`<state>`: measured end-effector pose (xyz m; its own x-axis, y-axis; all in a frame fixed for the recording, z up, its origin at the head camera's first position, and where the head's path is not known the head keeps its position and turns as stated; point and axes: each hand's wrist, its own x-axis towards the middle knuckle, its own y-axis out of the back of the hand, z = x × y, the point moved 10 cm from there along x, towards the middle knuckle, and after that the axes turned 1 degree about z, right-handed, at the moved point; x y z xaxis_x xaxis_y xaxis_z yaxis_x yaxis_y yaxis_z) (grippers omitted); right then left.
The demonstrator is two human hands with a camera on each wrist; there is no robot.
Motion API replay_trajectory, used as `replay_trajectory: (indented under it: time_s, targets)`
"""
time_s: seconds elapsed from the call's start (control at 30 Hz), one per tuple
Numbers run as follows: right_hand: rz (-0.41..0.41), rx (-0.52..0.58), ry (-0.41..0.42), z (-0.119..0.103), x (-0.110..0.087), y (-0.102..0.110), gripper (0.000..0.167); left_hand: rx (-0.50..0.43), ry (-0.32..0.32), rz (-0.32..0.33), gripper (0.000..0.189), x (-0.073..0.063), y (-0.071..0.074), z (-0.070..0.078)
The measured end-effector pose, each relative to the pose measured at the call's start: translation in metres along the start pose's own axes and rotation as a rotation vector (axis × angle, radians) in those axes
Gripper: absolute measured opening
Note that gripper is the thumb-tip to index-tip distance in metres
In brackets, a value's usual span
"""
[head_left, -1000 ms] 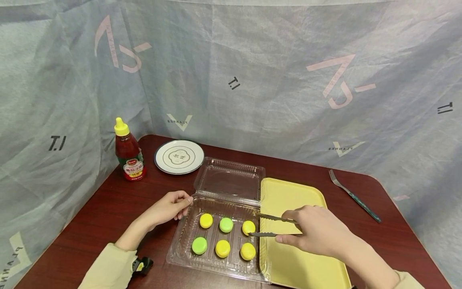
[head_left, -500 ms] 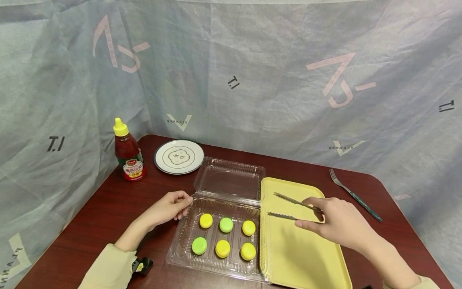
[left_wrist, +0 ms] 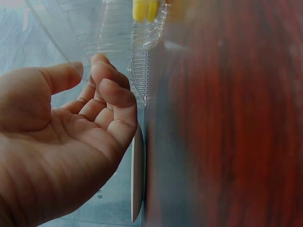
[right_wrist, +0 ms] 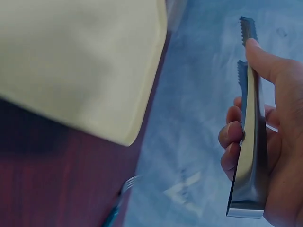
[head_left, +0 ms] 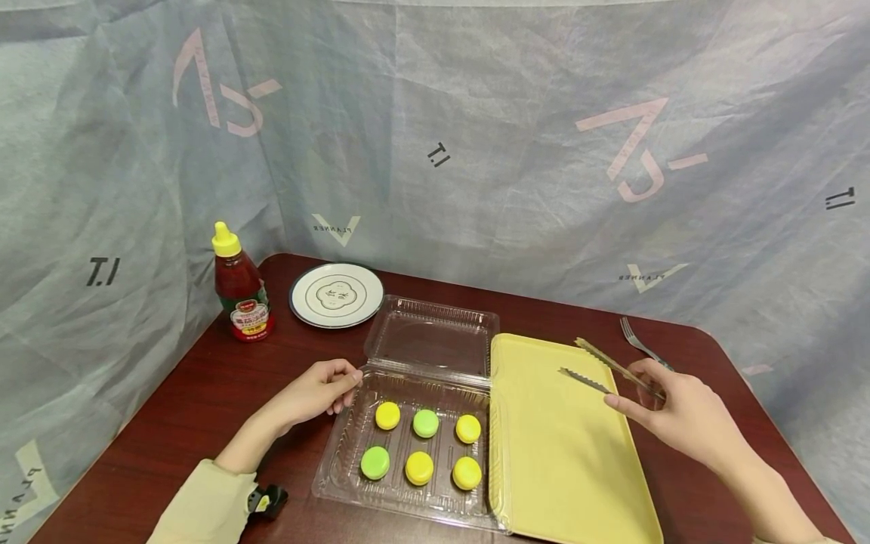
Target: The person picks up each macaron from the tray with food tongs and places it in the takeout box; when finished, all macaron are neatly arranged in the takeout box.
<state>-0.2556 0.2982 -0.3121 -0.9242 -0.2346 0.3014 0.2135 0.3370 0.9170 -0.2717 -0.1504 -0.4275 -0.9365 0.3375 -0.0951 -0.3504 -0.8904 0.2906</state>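
In the head view my left hand [head_left: 316, 393] pinches the back left corner of a clear plastic clamshell box [head_left: 401, 508] between thumb and fingers. Its lid [head_left: 435, 340] lies folded back behind it. Inside stand two rows of macarons, some yellow [head_left: 419, 468] and some green [head_left: 375, 462]. Metal tongs [head_left: 609, 363] with toothed tips are held in my right hand [head_left: 693, 415], over the right side of a yellow tray [head_left: 564, 461]. Their tips are spread with nothing between them, and the right wrist view shows fingers curled round the tongs [right_wrist: 253, 142].
The box's right edge meets the tray's left side. A fork [head_left: 641, 341] lies beyond my right hand, partly hidden by it. At the back left are a white plate [head_left: 336, 295] and a ketchup bottle [head_left: 243, 291]. Grey cloth [head_left: 435, 98] hangs behind the table.
My right hand has carried the tongs from beside the yellow macaron at the box's back right, rightward across the tray. The left hand and the macarons have stayed put.
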Motion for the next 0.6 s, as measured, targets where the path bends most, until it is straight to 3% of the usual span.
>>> replay_trajectory:
  time_s: [0.17, 0.6]
  targets:
    - [0.014, 0.035, -0.084, 0.033, -0.006, -0.002, 0.035, 0.001, 0.002, 0.0, 0.025, 0.0, 0.0, -0.001]
    - [-0.071, -0.007, -0.256, 0.101, -0.03, -0.021, 0.052, -0.002, 0.004, -0.001, 0.024, 0.0, 0.001, 0.0]
